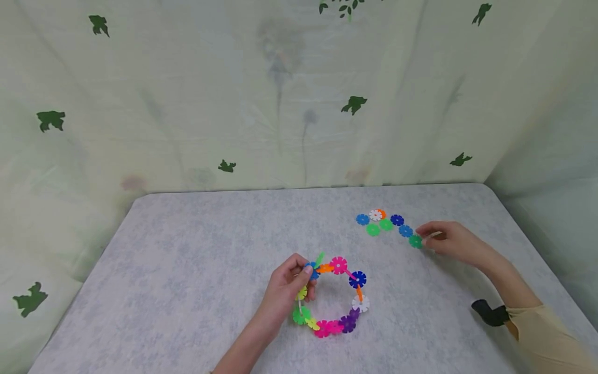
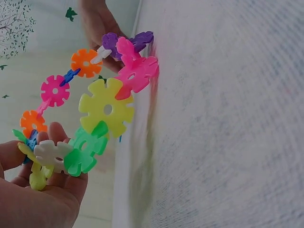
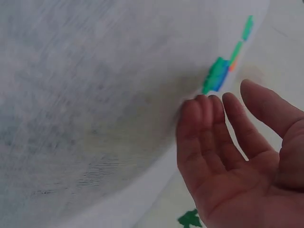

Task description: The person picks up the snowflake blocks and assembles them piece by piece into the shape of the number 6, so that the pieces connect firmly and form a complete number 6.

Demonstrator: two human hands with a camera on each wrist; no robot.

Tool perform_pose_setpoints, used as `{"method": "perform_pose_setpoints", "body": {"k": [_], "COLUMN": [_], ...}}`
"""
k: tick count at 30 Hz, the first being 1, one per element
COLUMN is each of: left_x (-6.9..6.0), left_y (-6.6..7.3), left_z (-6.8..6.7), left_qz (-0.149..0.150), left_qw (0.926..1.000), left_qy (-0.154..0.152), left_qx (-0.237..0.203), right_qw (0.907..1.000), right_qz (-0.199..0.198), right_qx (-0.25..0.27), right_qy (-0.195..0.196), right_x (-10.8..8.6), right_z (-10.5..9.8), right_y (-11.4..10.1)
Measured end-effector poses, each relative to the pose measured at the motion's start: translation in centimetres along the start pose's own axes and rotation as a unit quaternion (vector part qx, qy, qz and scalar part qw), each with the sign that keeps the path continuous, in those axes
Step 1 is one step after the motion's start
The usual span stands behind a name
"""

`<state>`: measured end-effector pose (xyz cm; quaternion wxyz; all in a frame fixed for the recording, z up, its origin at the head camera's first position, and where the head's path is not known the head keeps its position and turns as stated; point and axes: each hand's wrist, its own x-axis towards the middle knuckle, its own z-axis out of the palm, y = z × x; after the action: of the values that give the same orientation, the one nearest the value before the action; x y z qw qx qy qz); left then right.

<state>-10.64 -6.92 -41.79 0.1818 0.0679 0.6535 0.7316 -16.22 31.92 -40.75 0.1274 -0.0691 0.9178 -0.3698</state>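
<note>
My left hand [image 1: 286, 283] pinches a ring of interlocking snowflake discs [image 1: 338, 266] between thumb and fingers, at a blue disc [image 1: 312, 270]. Pink, orange, purple, white, yellow and green discs are slotted edge to edge around the ring. In the left wrist view, a yellow disc [image 2: 107, 108] and a green disc [image 2: 85, 151] belong to this ring, and fingers lie behind its lower end. At the right, my right hand [image 1: 450, 241] hovers by a loose green disc [image 1: 415, 241]. The right wrist view shows that hand [image 3: 237, 156] with thumb and fingers apart and nothing between them.
Several loose discs lie in a group toward the back right of the grey table [image 1: 196, 270], among them a dark blue disc [image 1: 397, 219], a white disc [image 1: 375, 214] and a light green disc [image 1: 372, 229]. A pale curtain [image 1: 187, 104] hangs behind the table.
</note>
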Motion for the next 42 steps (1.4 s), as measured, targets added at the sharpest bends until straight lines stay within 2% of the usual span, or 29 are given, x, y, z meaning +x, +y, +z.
{"method": "perform_pose_setpoints", "body": {"k": [3, 11, 17, 20, 23, 28, 33, 38, 42], "left_x": [-0.1, -0.2, -0.4, -0.4, -0.4, -0.4, -0.6, -0.8, -1.0], "left_y": [0.0, 0.0, 0.0, 0.0, 0.1, 0.2, 0.3, 0.5, 0.8], "left_z": [0.0, 0.0, 0.2, 0.4, 0.5, 0.5, 0.5, 0.5, 0.6], "left_qz": [-0.001, 0.009, 0.016, 0.015, 0.016, 0.027, 0.038, 0.047, 0.064], "left_qw": [1.0000, 0.9998, 0.9995, 0.9995, 0.9995, 0.9989, 0.9976, 0.9952, 0.9916], "left_qy": [-0.002, -0.015, -0.027, -0.027, -0.027, -0.036, -0.053, -0.069, -0.083], "left_qx": [-0.001, -0.002, 0.007, 0.010, 0.010, 0.015, 0.023, 0.052, 0.076], "right_qw": [0.9998, 0.9993, 0.9991, 0.9991, 0.9992, 0.9955, 0.9876, 0.9711, 0.9551], "right_qz": [0.013, -0.014, -0.028, -0.016, -0.003, -0.010, -0.023, -0.063, -0.095], "right_qx": [-0.011, -0.035, -0.031, -0.028, -0.004, 0.060, 0.089, 0.138, 0.194], "right_qy": [-0.013, -0.006, 0.010, 0.026, 0.039, 0.072, 0.127, 0.184, 0.203], "right_x": [1.0, 2.4, 1.7, 0.9, -0.1, -2.4, -4.5, -6.0, -7.0], "right_z": [0.0, 0.5, 0.9, 1.2, 1.7, 2.7, 4.1, 5.8, 6.9], "right_y": [0.4, 1.4, 1.2, 0.6, -0.1, -2.2, -6.0, -9.8, -12.3]}}
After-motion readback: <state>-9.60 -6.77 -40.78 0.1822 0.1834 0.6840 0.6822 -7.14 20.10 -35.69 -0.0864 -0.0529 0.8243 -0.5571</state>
